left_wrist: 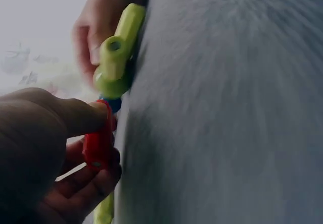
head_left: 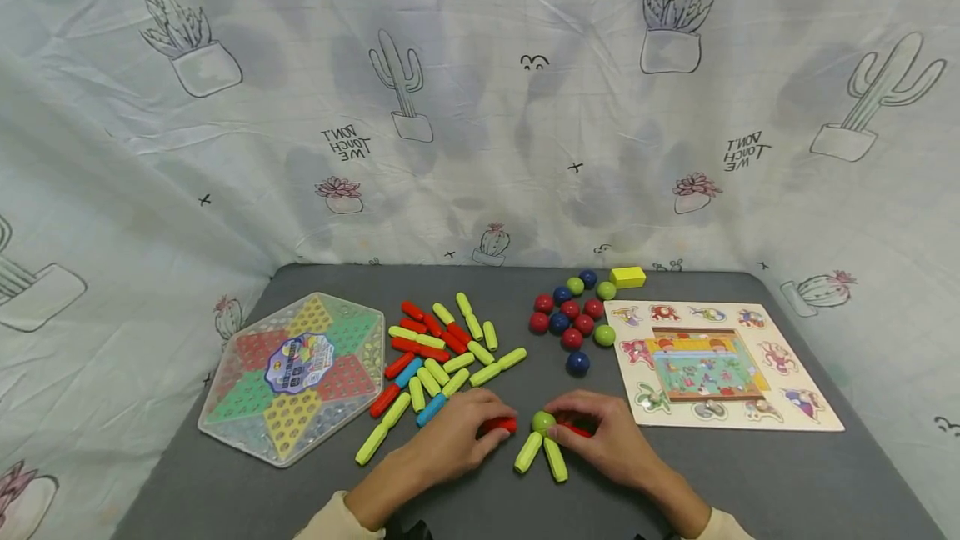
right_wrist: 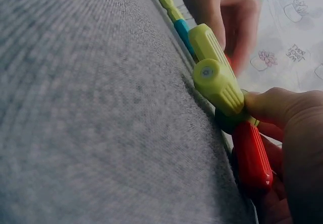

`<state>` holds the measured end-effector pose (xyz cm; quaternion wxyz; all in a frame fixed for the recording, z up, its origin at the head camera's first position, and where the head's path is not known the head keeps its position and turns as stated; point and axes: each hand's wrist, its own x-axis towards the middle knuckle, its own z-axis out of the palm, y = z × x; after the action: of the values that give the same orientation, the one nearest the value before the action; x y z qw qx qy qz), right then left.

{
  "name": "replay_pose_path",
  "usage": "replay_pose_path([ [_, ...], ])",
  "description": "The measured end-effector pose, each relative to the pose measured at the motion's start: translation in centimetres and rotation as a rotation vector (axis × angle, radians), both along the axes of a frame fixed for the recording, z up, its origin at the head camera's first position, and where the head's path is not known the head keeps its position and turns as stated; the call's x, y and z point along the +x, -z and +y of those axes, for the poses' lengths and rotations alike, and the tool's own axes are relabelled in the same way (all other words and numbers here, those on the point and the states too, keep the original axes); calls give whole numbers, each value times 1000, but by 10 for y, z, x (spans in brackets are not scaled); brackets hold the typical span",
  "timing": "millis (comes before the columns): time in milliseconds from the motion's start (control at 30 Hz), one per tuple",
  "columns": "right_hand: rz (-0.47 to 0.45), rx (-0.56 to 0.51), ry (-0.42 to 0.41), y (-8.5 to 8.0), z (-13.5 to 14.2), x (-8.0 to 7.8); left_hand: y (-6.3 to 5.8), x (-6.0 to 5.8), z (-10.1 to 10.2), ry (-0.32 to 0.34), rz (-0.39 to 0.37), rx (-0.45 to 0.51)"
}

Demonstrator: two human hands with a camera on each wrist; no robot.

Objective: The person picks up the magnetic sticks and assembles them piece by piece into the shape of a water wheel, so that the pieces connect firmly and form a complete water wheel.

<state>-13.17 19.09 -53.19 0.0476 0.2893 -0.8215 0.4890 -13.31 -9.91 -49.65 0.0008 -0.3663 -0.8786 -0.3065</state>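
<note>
Between thumb and fingers, my left hand (head_left: 467, 427) pinches a short red ribbed stick (left_wrist: 99, 142), just left of a light green ball (head_left: 543, 422). Two yellow-green sticks (head_left: 528, 452) stretch from the ball toward the near edge, spread in a V. My right hand (head_left: 606, 437) holds the ball from the right, its thumb at the ball's side. A second red stick (right_wrist: 252, 156) sits against the ball on that side, partly hidden beneath the right hand. In the head view, a small gap separates the left hand's red stick from the ball.
Left of the hands lie several red, yellow-green and blue sticks (head_left: 432, 414), some joined end to end. Red, blue and green balls (head_left: 577, 363) cluster behind the right hand, near a yellow block (head_left: 627, 277). A hexagonal game board (head_left: 247, 432) lies left, a picture puzzle board (head_left: 817, 421) right.
</note>
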Motion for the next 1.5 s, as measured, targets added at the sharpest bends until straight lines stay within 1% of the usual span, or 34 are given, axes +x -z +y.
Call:
replay_pose_path([
  [67,24,7,-5,0,0,1,4,-1,9,23,-17,11],
  [167,56,15,-3,0,0,1,7,-2,17,35,-27,33],
  [433,68,-2,39,0,0,0,14,1,25,-43,-44,92],
  [500,100,-18,70,0,0,0,14,2,26,-62,-42,112],
  [567,157,-41,103,0,-1,0,15,3,26,-89,-42,130],
  [667,299,-78,143,-2,-1,1,16,4,27,-133,-36,148],
  [733,380,-89,142,-3,-1,4,17,5,28,-161,-29,154],
  [800,432,-83,123,-3,-1,8,17,5,29,-186,-13,156],
  [867,424,-48,100,-3,-1,13,17,6,29,-206,-3,159],
  [967,348,9,66,-2,-2,19,18,5,29,-216,13,161],
  [1033,301,42,62,-2,-3,21,18,5,28,-205,8,167],
  [1100,271,51,61,-2,-3,23,18,4,26,-173,-17,185],
  [1133,264,55,67,-2,-3,23,18,3,24,-148,-39,201],
  [1233,252,41,71,-1,-3,22,16,1,13,-65,-138,258],
  [1300,245,22,68,1,-3,21,13,0,2,-14,-221,299],
  [1367,238,7,65,2,-2,20,12,0,-10,22,-287,331],
  [1467,222,2,69,3,-2,19,12,0,-33,60,-341,397],
  [1500,216,6,71,3,-2,19,13,-1,-41,67,-348,425],
])
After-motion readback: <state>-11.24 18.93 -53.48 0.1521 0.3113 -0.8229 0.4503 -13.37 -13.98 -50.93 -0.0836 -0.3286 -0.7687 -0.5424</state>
